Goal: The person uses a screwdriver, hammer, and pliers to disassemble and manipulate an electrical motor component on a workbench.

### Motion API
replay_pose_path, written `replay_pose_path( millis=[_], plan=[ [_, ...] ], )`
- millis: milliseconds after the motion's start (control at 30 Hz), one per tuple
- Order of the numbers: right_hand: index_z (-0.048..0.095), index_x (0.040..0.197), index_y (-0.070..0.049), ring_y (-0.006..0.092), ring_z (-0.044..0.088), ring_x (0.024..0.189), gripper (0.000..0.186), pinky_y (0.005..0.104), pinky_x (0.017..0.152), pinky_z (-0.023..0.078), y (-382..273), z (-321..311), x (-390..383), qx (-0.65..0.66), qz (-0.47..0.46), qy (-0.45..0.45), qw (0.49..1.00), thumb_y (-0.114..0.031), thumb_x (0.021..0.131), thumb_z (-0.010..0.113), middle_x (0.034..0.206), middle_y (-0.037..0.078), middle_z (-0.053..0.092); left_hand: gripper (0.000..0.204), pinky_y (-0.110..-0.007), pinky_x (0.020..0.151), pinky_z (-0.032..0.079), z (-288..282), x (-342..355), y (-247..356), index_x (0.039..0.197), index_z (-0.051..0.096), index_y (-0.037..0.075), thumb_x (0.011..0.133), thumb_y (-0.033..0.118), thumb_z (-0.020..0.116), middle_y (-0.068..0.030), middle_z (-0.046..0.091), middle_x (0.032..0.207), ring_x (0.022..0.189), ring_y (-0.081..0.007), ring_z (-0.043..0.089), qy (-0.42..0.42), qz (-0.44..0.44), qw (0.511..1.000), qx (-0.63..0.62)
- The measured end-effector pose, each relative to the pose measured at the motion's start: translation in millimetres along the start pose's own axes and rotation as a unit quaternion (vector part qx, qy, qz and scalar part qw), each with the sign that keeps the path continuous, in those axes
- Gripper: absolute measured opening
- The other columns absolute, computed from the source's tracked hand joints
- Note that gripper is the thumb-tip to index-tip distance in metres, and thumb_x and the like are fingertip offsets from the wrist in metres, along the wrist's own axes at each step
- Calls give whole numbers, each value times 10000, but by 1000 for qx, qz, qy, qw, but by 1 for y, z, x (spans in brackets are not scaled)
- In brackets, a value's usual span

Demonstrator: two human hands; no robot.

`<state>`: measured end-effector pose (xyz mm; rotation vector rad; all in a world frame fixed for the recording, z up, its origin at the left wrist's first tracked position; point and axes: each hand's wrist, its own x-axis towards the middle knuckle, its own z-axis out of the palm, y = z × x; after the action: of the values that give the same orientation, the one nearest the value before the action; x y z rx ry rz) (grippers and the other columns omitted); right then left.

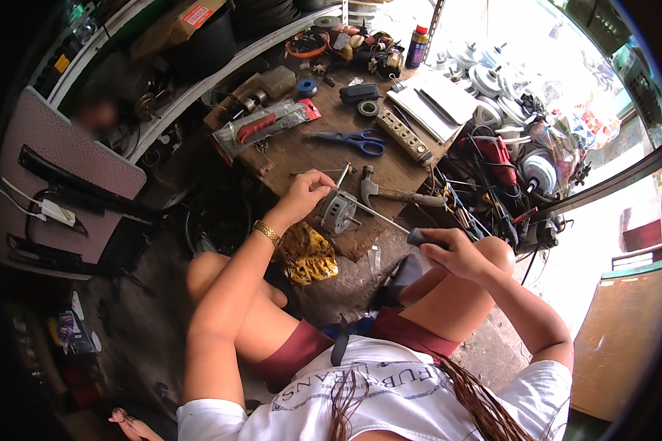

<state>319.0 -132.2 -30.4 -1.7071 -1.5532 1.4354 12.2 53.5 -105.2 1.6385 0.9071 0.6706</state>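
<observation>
Motor (337,213) is sitting on the bench (312,159), nr the edge closest to the person. It's looking dull silver-grey, w/ a squat round metal body, dark gaps in the casing & a thin rod sticking out toward the person; another slim metal rod is rising just behind. The bench is showing worn brown wood, scuffed & stained. A crumpled yellow & dark patterned cloth (307,253) is hanging just below, L of the motor.

L hand (307,192) is curling its fingers at the motor's upper L edge; can't tell if it's actually gripping. R hand (454,251) is grasping a screwdriver (417,236) by its dark handle, w/ the straight, shiny shaft reaching the motor's upper R side. So the motor is lying btwn both hands, just beside the L & farther from the R. A hammer (408,196) w/ a metal head is resting nearby.
</observation>
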Motion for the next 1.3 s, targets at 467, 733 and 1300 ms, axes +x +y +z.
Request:
replay_pose_path(
  millis=[467, 733, 1300],
  plan=[
    [528, 1352, -81, 99, 585, 591, 428, 224, 431, 413, 8, -15, -1, 358, 103, -119, 920, -233, 961, 608, 881, 53, 655, 78, -295, 793, 483, 8, -6, -3, 947, 616, -2, 922, 49, 563, -50, 637, 922, 849, -136, 594, -1, 23, 999, 24],
    [608, 1276, -108, 332, 655, 801, 477, 398, 699, 524, -23, -22, 4, -323, -256, 118, 904, -137, 811, 713, 943, 141, 688, 82, -305, 805, 480, 12, -5, -12, 979, 581, -2, 935, 42, 527, -72, 628, 939, 873, -159, 595, 34, 47, 997, 54],
    [541, 1104, -52, 124, 525, 472, 237, 274, 428, 447, 121, -153, -63, 256, -57, 456, 850, -108, 884, 608, 674, 16, 515, 153, -381, 842, 458, 42, -36, 21, 1029, 579, -8, 891, 57, 564, -153, 563, 989, 930, -335, 578, 132, 108, 956, 238]
  ],
)
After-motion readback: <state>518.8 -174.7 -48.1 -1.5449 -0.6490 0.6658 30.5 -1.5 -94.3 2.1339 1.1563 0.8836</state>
